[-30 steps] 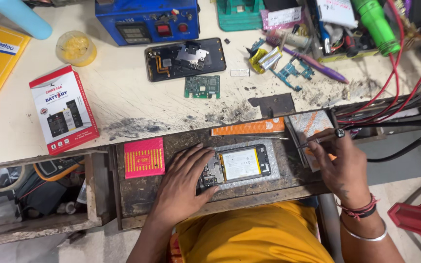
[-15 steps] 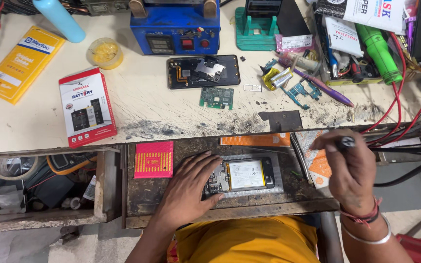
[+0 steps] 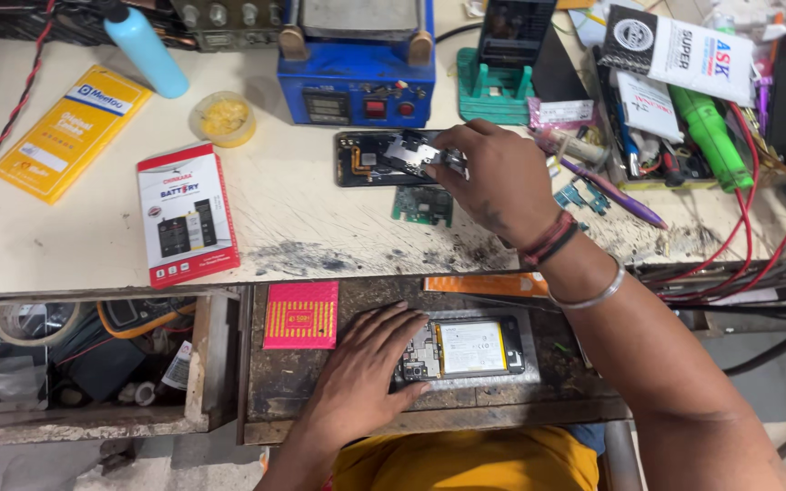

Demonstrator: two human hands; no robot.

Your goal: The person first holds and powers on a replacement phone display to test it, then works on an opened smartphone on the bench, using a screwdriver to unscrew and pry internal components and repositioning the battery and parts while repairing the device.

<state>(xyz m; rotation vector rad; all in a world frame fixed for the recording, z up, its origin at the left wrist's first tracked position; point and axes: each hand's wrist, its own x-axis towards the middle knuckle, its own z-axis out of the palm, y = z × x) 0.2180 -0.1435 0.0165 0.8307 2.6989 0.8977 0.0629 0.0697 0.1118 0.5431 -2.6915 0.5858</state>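
Observation:
My left hand (image 3: 361, 368) lies flat with spread fingers on the left end of an opened phone (image 3: 470, 347), whose white battery and circuit board show, resting on a grey pad on a pulled-out work tray (image 3: 275, 400). My right hand (image 3: 493, 177) reaches forward over the bench and pinches a small grey metal part (image 3: 411, 150) above a second opened phone (image 3: 366, 159) lying near a blue heating machine. A green circuit board (image 3: 422, 205) lies just below that phone, beside my right hand.
A red battery box (image 3: 186, 214), yellow box (image 3: 70, 132), blue bottle (image 3: 146, 50) and yellow-filled pot (image 3: 222, 116) stand left. The blue machine (image 3: 357, 77) and a teal stand (image 3: 493, 91) sit at the back. Tools, a green tool (image 3: 711, 132) and red wires crowd the right. An open drawer (image 3: 84, 355) holds clutter.
My right hand left the right edge of the tray and reached forward to the opened phone on the bench, taking hold of the metal part. My left hand stayed on the near phone.

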